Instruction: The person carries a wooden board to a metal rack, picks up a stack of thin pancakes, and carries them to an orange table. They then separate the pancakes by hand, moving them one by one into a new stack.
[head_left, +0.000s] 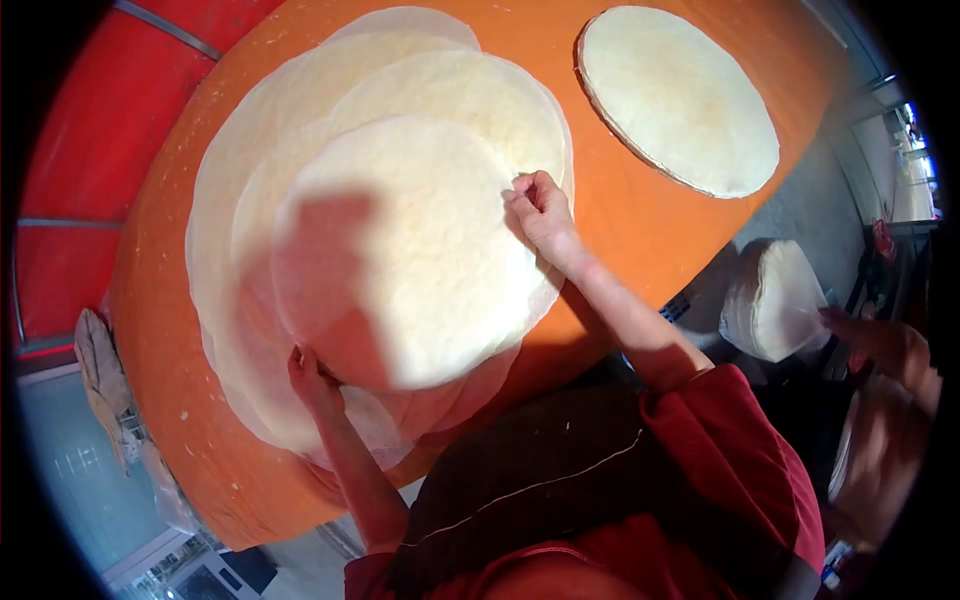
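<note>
The round orange desk (640, 230) is carrying a wide spread of thin, pale sheets (300, 100) that is overlapping across its middle and left and reaching close to the near edge. Bare orange room is showing only along the left rim, at the near-left edge and in a band down the right side. At the far right edge a separate stack (680, 100) is lying flat, well apart from the spread, with a strip of bare desk between them. Off the right edge, lower down, a clear bag (775, 300) is holding a pile of the same rounds, and another person's hand (885, 345) is hovering just beside it. The top sheet (400, 250) is lying flat on the spread, toward the near right part of it. The right hand (540, 205) is clenching on this sheet's far right rim, pinching it between thumb and fingertips. The left hand (312, 378) is resting at the sheet's near left rim with fingers curled and touching it; whether it is gripping the rim or only pressing on it cannot be told.
</note>
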